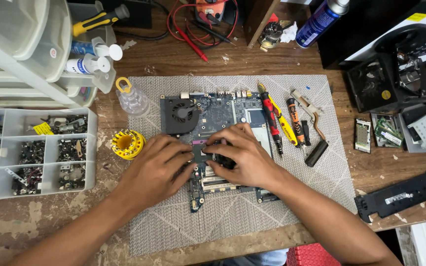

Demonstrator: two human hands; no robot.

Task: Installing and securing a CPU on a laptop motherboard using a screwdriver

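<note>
A dark blue laptop motherboard [218,116] with a black cooling fan [179,114] lies on a grey woven mat [321,172]. My left hand [156,167] and my right hand [242,155] rest on the board's middle, fingertips meeting on a small dark square chip [201,153]. Both hands pinch its edges. The lower middle of the board is hidden under my hands.
Screwdrivers [272,118] and a copper heat pipe [314,120] lie on the mat to the right. A yellow round holder [126,144] and clear bottle [132,100] sit left. A compartment tray of small parts [35,152] stands at far left. Black plastic parts [403,194] and a spray can [321,19] are on the right.
</note>
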